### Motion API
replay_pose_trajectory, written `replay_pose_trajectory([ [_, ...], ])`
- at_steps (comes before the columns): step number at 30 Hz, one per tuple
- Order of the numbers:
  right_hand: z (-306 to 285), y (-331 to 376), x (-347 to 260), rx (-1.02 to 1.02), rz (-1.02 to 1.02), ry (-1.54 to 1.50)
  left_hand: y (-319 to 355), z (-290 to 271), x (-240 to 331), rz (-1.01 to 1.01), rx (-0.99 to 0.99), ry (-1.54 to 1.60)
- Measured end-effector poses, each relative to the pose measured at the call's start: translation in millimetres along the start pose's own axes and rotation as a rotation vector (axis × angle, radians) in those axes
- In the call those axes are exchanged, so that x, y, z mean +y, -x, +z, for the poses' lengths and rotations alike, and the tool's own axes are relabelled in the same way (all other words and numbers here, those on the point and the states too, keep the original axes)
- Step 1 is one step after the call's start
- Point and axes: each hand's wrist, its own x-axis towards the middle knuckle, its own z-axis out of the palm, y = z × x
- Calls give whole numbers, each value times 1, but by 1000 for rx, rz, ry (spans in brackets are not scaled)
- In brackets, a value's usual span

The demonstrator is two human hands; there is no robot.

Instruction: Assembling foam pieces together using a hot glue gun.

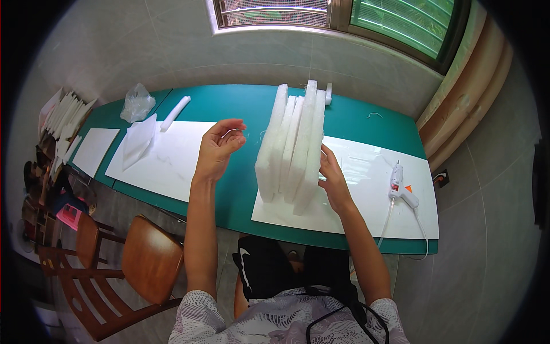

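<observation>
Several thick white foam panels (pixel 296 149) stand on edge side by side, on and beyond the left end of a glossy white board (pixel 366 215). My right hand (pixel 334 176) is at the right face of this stack, fingers extended along the outermost panel; its fingertips are partly hidden. To the left of the stack, my left hand (pixel 219 150) is raised above the table with loosely curled fingers. A gap separates it from the foam, and nothing shows in its grasp.
A white glue gun (pixel 396 180) with a cord lies on the board at right. Another white board (pixel 166 157), a foam strip (pixel 175 113) and a clear plastic bag (pixel 137 103) lie on the green table (pixel 229 209) at left. Wooden chairs (pixel 150 258) stand at lower left.
</observation>
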Motion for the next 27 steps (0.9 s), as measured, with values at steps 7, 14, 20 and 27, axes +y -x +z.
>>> replay_pose_trajectory([
  [7,0,-1,1,6,11,2,2,-7,-8,39,-47,76],
  [14,0,-1,2,8,4,-3,5,-13,-7,22,-41,39],
  [20,-3,-1,3,4,-2,-12,7,-10,-12,16,-12,68],
  [27,6,18,-13,79,-253,135,22,24,-26,54,39,-123],
])
